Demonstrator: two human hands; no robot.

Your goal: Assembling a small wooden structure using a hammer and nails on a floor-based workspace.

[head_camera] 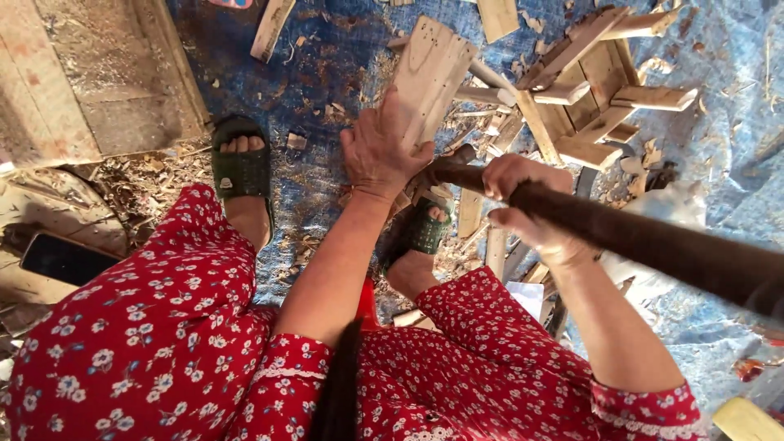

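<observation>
My left hand (380,147) grips the near end of a pale wooden board (431,72), which stands tilted away from me over the blue tarp. My right hand (527,206) is closed around a dark, thick wooden handle (653,243) that runs from beside the board toward the lower right of the head view. The tool's head is hidden behind my left hand and the board. My feet in dark green sandals (241,170) rest on the tarp below the hands. I wear a red flowered dress.
A small unfinished wooden stool frame (594,86) lies to the right of the board. Offcuts and shavings litter the blue tarp (327,57). A wooden box (90,82) sits upper left, a dark phone (64,260) at left, white plastic (678,204) at right.
</observation>
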